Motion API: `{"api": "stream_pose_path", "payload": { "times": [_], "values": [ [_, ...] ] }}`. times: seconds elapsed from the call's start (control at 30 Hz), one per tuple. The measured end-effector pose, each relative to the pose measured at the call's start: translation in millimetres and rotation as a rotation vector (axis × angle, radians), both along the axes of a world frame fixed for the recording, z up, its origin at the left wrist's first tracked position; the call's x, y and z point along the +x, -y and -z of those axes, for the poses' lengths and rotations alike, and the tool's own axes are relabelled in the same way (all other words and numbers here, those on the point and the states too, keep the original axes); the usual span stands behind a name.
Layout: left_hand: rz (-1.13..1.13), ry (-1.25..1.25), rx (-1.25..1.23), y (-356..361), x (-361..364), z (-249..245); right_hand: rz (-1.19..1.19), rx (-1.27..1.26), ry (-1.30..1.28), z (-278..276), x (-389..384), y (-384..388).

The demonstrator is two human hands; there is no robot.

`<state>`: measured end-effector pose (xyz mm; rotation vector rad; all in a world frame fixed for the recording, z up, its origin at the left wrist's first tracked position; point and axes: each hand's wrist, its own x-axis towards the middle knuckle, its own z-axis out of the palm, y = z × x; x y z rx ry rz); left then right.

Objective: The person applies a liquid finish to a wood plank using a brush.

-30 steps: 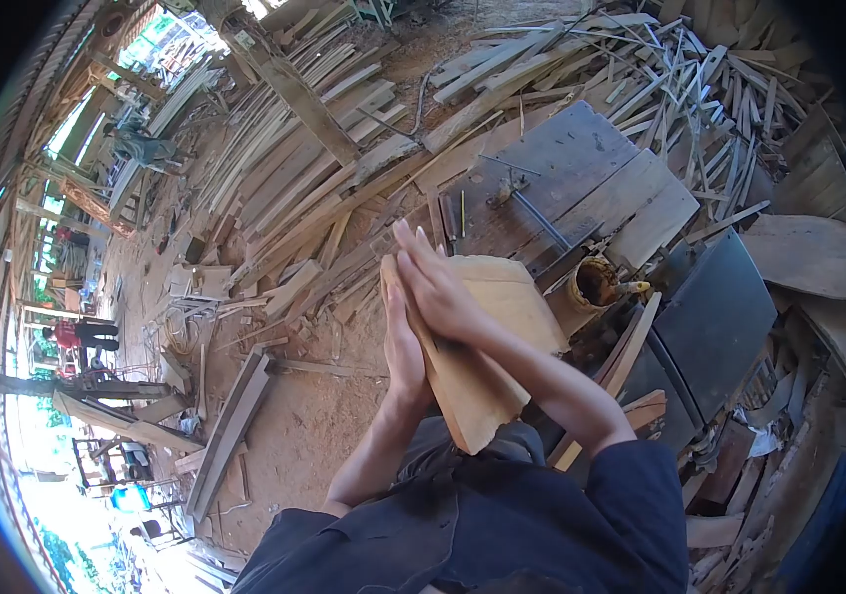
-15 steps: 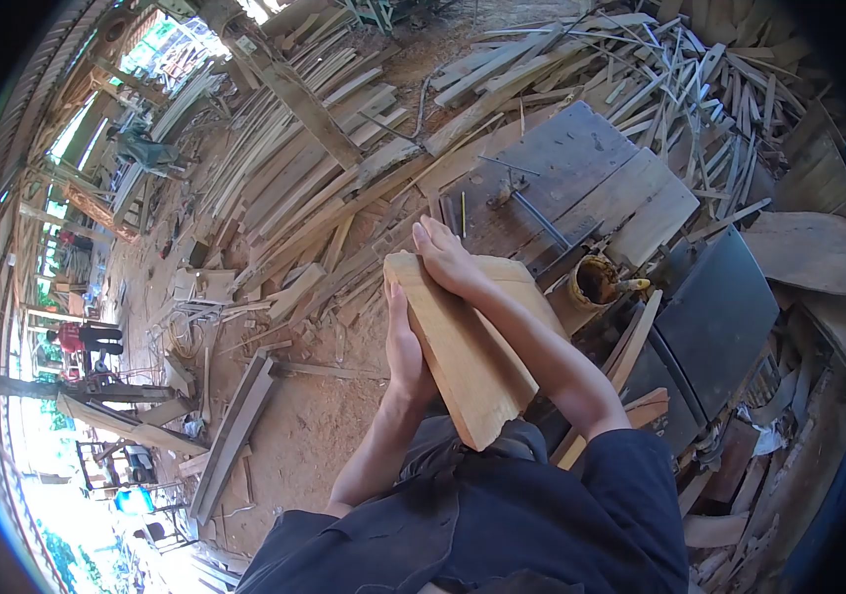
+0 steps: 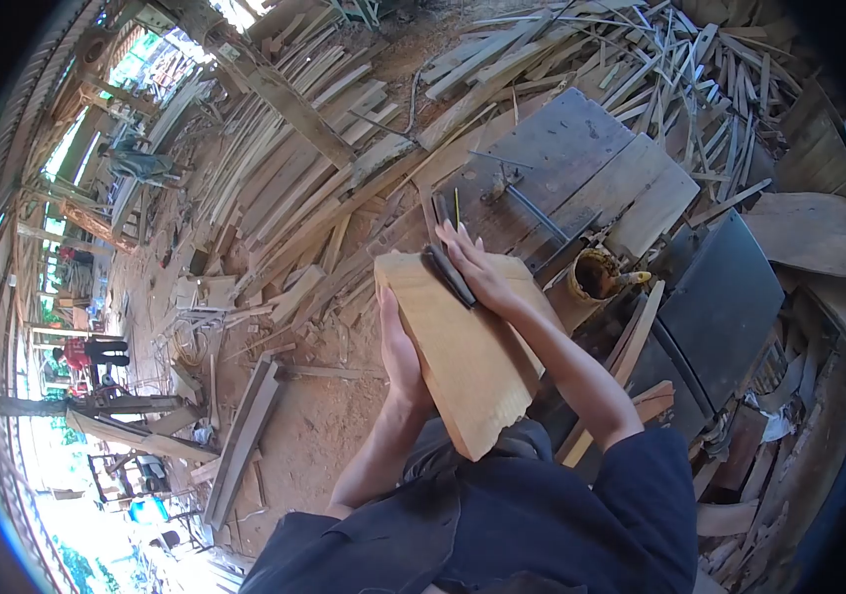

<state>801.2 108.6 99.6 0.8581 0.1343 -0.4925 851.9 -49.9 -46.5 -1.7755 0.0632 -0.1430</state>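
A thick, pale wooden block (image 3: 472, 376) with a rough near end is held up in front of my body. My left hand (image 3: 403, 348) grips its left side, thumb along the upper edge. My right hand (image 3: 482, 277) lies along the upper right of the wood, fingers stretched toward the far edge and slightly apart. Beside those fingers a dark, elongated shape (image 3: 448, 277) shows on the wood; I cannot tell what it is. Just beyond my right fingertips, a thin yellow pencil-like stick (image 3: 457, 206) lies on the wooden bench (image 3: 581, 148).
A metal bar fixture (image 3: 537, 213) is on the bench, with a stained pot (image 3: 596, 275) near its corner. To the right stands a dark metal box (image 3: 720, 307). Stacked planks (image 3: 284, 178) and scrap strips (image 3: 700, 89) surround the area. Another person (image 3: 96, 352) is far left.
The block has turned, showing more of its broad upper face. My right hand has shifted right and nearer, and the dark elongated shape now shows beside it.
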Motion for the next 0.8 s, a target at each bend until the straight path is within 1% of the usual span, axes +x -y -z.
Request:
{"api": "stream_pose_path", "payload": {
  "times": [0.03, 0.07, 0.13, 0.17, 0.2, 0.23, 0.27, 0.3, 0.33, 0.4, 0.43, 0.5, 0.53, 0.6, 0.63, 0.7, 0.73, 0.8],
  "values": [
    [-0.06, 0.04, 0.066, 1, -6, 0, 0.029, 0.059, 0.084, -4, -10, -8],
    [-0.057, 0.017, 0.078, 1, -12, -2, 0.032, 0.07, 0.06, -7, -19, -12],
    [-0.02, 0.014, 0.083, 15, -11, -24, 0.005, 0.316, 0.12, -31, -17, -8],
    [-0.015, 0.008, 0.086, 12, -11, -20, 0.099, 0.296, 0.192, -45, -22, -15],
    [0.031, -0.019, 0.026, 8, -8, -13, 0.103, 0.298, 0.187, -54, -24, -16],
    [0.077, -0.048, -0.034, 8, -8, -12, 0.08, 0.159, 0.212, -60, -26, -16],
    [0.078, -0.053, -0.034, 9, -10, -13, 0.056, 0.019, 0.238, -66, -29, -15],
    [0.07, -0.032, -0.026, 13, -12, -21, 0.152, -0.054, 0.252, -82, -34, -15],
    [0.059, -0.01, -0.018, 14, -13, -25, 0.151, -0.052, 0.252, -98, -38, -12],
    [0.037, -0.021, -0.012, 13, -9, -17, -0.033, 0.201, 0.088, -119, -44, -10],
    [0.021, -0.03, -0.013, 12, -8, -15, -0.035, 0.204, 0.087, -114, -41, -12],
    [0.021, -0.022, -0.011, 13, -8, -14, -0.08, 0.326, 0.253, -106, -33, -17],
    [0.02, -0.015, -0.007, 12, -8, -14, -0.079, 0.328, 0.253, -106, -32, -21],
    [0.002, -0.034, -0.007, 12, -9, -13, -0.06, 0.213, 0.348, -109, -35, -29],
    [-0.014, -0.05, -0.012, 12, -9, -13, -0.062, 0.214, 0.347, -112, -36, -27],
    [0.022, -0.047, -0.022, 4, -5, -10, -0.1, -0.102, 0.337, -123, -38, -21],
    [0.058, -0.049, -0.031, 1, -5, -9, -0.106, -0.101, 0.337, -133, -41, -20],
    [0.03, -0.032, -0.033, 4, -5, -10, -0.198, -0.11, 0.127, -150, -49, -19]
  ]
}}
